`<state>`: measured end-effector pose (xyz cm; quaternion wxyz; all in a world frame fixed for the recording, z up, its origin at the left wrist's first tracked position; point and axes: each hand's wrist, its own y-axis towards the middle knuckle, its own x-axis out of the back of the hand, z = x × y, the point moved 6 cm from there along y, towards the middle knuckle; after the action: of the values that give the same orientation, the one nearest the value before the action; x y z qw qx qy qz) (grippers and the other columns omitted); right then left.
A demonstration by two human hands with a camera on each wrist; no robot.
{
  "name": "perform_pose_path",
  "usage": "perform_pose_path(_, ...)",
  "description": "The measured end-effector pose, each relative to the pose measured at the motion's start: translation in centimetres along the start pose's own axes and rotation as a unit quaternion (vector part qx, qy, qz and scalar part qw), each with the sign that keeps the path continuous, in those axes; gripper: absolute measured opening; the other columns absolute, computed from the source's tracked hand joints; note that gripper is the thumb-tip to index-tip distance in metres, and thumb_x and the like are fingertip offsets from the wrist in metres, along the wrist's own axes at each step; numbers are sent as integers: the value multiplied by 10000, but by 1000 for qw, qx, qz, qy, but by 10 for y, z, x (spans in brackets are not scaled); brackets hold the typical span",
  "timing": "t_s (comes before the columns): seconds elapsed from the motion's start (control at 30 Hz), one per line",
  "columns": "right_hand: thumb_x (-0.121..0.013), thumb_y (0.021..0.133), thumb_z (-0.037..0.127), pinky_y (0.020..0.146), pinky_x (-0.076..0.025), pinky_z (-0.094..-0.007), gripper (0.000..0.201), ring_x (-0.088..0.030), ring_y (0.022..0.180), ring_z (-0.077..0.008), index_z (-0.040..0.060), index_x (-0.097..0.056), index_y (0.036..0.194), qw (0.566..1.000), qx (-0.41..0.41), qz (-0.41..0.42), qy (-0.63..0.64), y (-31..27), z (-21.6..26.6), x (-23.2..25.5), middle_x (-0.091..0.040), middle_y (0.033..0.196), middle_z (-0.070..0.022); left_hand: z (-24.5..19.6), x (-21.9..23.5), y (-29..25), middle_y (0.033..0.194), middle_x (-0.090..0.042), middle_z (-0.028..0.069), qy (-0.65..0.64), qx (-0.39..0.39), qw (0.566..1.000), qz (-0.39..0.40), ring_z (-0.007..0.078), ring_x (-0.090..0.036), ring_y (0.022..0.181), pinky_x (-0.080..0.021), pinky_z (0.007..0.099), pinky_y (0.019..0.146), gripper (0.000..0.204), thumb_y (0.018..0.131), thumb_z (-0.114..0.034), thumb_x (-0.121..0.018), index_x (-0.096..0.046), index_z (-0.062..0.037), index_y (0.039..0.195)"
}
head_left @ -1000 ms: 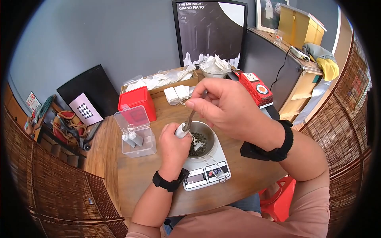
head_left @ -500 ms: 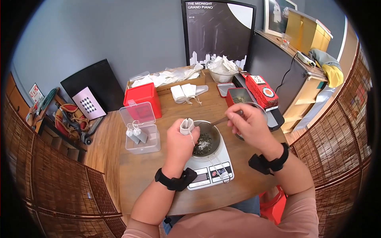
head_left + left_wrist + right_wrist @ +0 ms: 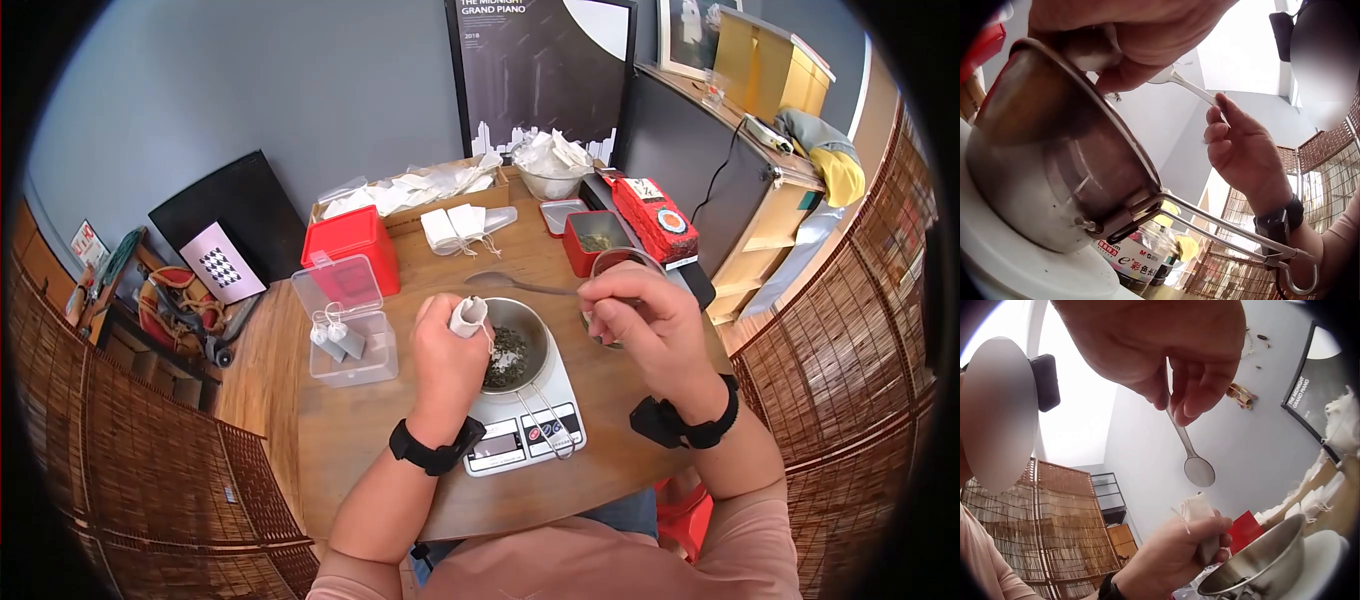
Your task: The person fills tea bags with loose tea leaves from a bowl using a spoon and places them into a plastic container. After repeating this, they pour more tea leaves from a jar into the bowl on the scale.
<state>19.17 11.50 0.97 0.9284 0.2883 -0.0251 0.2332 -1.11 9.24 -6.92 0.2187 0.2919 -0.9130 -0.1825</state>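
Note:
My left hand point(image 3: 447, 345) grips a small white drawstring tea bag point(image 3: 469, 316), its mouth open and upward, at the left rim of a metal pot point(image 3: 546, 345). Dried leaves point(image 3: 506, 362) with some white bits lie in the pot, which stands on a white kitchen scale point(image 3: 495, 455). To the right, my right hand point(image 3: 650, 320) pinches the handle of a metal spoon point(image 3: 490, 279). The spoon's bowl points left, beyond the tea bag in the head view. From the right wrist, the spoon's bowl point(image 3: 1200, 471) shows above the bag, apart from it.
A clear plastic box point(image 3: 352, 350) with filled tea bags stands left, near a red container point(image 3: 350, 250). Flat white bags point(image 3: 455, 228) lie behind the pot. Further back are a box of white bags point(image 3: 410, 198), a red tin point(image 3: 592, 240) and a red packet point(image 3: 652, 220).
The spoon has come out of the bag's mouth and is now held nearly level beyond it. My right hand has moved right and lower; my left hand still grips the bag.

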Motion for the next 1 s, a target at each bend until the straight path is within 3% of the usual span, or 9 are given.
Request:
perform_pose_path(0.4, -543, 894, 25, 620, -452, -219, 132, -558, 701, -92, -15, -609, 1000, 999, 34, 3, 13, -8, 14, 1, -591, 868, -59, 9, 5, 1, 771, -572, 147, -22, 56, 998, 1, 292, -573, 742, -450, 373, 658, 107, 707, -22, -651, -561, 8, 756)
perform_pose_path(0.5, -532, 908, 48, 610, -452, -209, 141, -555, 688, -82, -11, -606, 1013, 997, -37, -62, 10, -8, -6, 8, -603, 853, -49, 5, 9, 1, 721, -569, 107, -43, 50, 998, 1, 215, -572, 650, -450, 331, 596, 110, 730, -31, -655, -556, 1, 767)
perform_pose_path(0.57, -541, 905, 62, 546, -446, -201, 139, -563, 630, -72, 0, -604, 1012, 987, -142, -53, 53, -11, -41, 5, -622, 820, -41, 6, 4, -3, 681, -560, 47, -206, 185, 958, 78, 123, -533, 549, -433, 269, 528, 118, 747, -38, -660, -553, -14, 788)
perform_pose_path(0.6, -545, 904, 68, 515, -443, -198, 138, -567, 601, -67, 6, -604, 1012, 977, -195, -49, 74, -13, -59, 2, -631, 803, -38, 7, 5, -2, 681, -560, 47, -206, 186, 957, 78, 123, -533, 549, -433, 269, 528, 118, 747, -38, -660, -553, -14, 788)
perform_pose_path(0.67, -550, 896, 68, 470, -435, -195, 133, -575, 567, -69, 9, -604, 1003, 967, -237, -33, 87, -22, -91, -5, -644, 801, -46, 10, 0, -4, 665, -557, 13, -322, 224, 913, 113, 73, -502, 498, -412, 223, 487, 127, 753, -41, -663, -550, -24, 808)
perform_pose_path(0.83, -569, 879, 65, 475, -442, -198, 150, -586, 578, -79, -11, -595, 1005, 951, -295, 1, 90, -31, -109, -17, -652, 836, -62, 8, 7, -2, 646, -552, 8, -219, 163, 957, 99, 95, -514, 520, -374, 230, 483, 113, 744, -54, -662, -553, -48, 774)
perform_pose_path(0.93, -611, 836, 54, 523, -452, -220, 180, -604, 658, -111, -8, -598, 1005, 961, -274, 6, 17, -29, -96, -14, -636, 865, -62, -1, 12, -4, 677, -559, 14, -139, 129, 978, 85, 107, -524, 588, -413, 248, 558, 129, 738, -56, -676, -559, -36, 787)
perform_pose_path(0.97, -634, 809, 51, 546, -452, -234, 199, -597, 691, -132, 1, -603, 999, 978, -135, 11, -159, -23, -78, -7, -618, 872, -66, -5, 14, -5, 700, -566, 26, -98, 118, 985, 78, 129, -533, 631, -443, 268, 614, 145, 731, -58, -688, -562, -25, 794)
perform_pose_path(1.0, -657, 781, 47, 569, -452, -248, 222, -590, 723, -152, 10, -608, 994, 945, 12, 16, -327, -21, -57, -7, -601, 879, -69, -3, 14, -6, 700, -566, 26, -99, 119, 985, 78, 129, -533, 631, -443, 268, 614, 145, 731, -58, -688, -562, -25, 794)
